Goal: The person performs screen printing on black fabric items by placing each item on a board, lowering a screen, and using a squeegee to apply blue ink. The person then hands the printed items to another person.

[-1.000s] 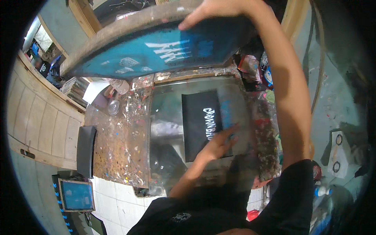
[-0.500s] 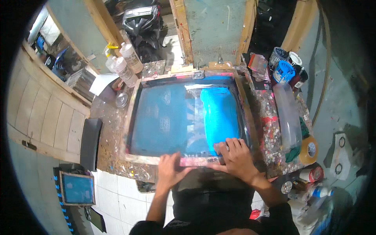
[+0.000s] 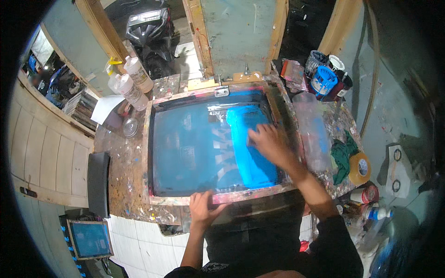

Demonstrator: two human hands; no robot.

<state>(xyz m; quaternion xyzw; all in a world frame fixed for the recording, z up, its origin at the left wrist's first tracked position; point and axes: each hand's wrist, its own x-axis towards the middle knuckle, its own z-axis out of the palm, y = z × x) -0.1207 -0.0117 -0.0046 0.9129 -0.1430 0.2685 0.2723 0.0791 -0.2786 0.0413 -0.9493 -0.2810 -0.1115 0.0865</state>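
- The left hand (image 3: pixel 203 211) curls over the near rail of the screen frame (image 3: pixel 252 195), thumb spread, perhaps to keep it flat.
- The right hand (image 3: pixel 269 142), fingers bent, is over the blue ink (image 3: pixel 252 169) (it is blurred; I cannot tell if it holds something).
- Beyond both hands, a metal clamp (image 3: pixel 221 91) sits at the far rail, seemingly as hinge.
- Right of them, the tape roll (image 3: pixel 360 167) lies on the worktop (image 3: pixel 123 185), probably for easy reach.

The screen (image 3: pixel 185 143) lies flat on the bench (image 3: pixel 121 185), its wooden frame stained pink in places around a blue-teal mesh with pale markings. Wet-looking bright blue ink (image 3: pixel 250 164) forms a broad band down the mesh's right part, far edge to near.
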